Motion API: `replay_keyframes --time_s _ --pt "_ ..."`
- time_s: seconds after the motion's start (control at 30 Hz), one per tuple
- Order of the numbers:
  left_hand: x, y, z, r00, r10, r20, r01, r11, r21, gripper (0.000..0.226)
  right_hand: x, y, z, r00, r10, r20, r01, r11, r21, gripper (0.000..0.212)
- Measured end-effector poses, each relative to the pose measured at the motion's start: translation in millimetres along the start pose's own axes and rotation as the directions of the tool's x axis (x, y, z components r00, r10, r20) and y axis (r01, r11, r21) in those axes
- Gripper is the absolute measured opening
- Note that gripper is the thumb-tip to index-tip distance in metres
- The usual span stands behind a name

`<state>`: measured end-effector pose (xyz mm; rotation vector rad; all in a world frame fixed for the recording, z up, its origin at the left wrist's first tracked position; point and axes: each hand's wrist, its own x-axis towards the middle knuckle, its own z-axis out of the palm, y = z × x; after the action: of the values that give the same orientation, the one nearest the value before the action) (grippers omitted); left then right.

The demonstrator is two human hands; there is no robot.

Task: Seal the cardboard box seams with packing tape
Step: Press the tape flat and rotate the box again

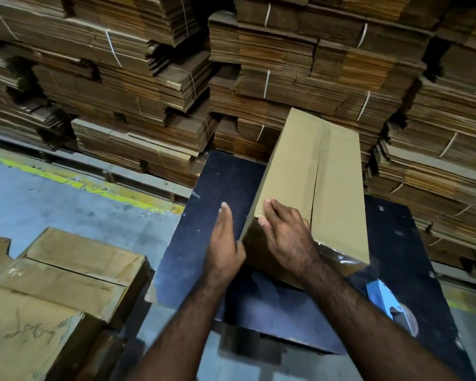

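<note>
Long cardboard box (313,182) sits on the dark worktop (231,182), running from the middle out toward 12 o'clock, with clear packing tape (320,149) down its top seam and shiny tape wrapped over the near end. Right hand (286,232) lies on the near corner at the box's 7 o'clock — fingers bent over the edge and pressing there. Left hand (224,237) is flat, fingers straight, held against the box's left side, holding nothing. A blue tape dispenser (388,303) lies on the worktop at 4 o'clock, apart from both hands. More boxes (66,273) sit at 8 o'clock, and bundles of flat cardboard (149,78) are stacked across the back.
</note>
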<state>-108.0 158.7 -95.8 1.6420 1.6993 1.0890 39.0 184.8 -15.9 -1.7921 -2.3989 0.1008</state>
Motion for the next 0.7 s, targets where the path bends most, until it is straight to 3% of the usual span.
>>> replay_keyframes --time_s 0.07,0.1,0.2,0.27,0.33,0.43,0.6,0.7 --pt "-14.9 28.6 -5.6 0.988 -0.066 -0.137 0.038 0.979 -0.201 0.081 -0.6 2.6 0.1 1.000 -0.009 0.004 0.009 1.000 0.002 0.068" --pt "-20.9 40.6 -5.7 0.991 -0.056 -0.123 0.016 0.952 -0.306 0.077 0.0 4.7 0.4 1.000 -0.014 0.009 0.014 1.000 0.004 0.068" --pt "-20.8 62.2 -2.6 0.992 -0.117 0.045 0.124 0.861 -0.493 0.074 1.6 7.8 1.6 0.999 -0.029 0.018 0.029 0.999 0.021 0.067" --pt "-8.9 63.5 0.0 0.962 -0.237 0.134 0.270 0.756 -0.596 0.074 1.5 8.6 2.5 0.999 -0.031 0.019 0.030 0.999 0.027 0.067" --pt "0.7 59.6 0.7 0.947 -0.270 0.175 0.315 0.659 -0.683 0.068 1.5 10.1 2.7 0.999 -0.028 0.018 0.028 0.999 0.026 0.066" --pt "7.1 47.5 4.2 0.944 -0.221 0.243 0.329 0.647 -0.688 0.064 2.4 10.1 2.8 0.999 -0.026 0.018 0.026 0.999 0.031 0.066" --pt "1.1 8.7 26.2 0.865 -0.307 0.396 0.497 0.625 -0.602 0.059 1.0 7.6 0.6 0.999 -0.029 0.027 0.030 1.000 -0.007 0.070" --pt "2.0 0.3 12.5 0.857 -0.353 0.376 0.509 0.696 -0.506 0.072 2.1 9.3 -0.6 0.999 -0.038 0.024 0.038 0.999 -0.004 0.067"
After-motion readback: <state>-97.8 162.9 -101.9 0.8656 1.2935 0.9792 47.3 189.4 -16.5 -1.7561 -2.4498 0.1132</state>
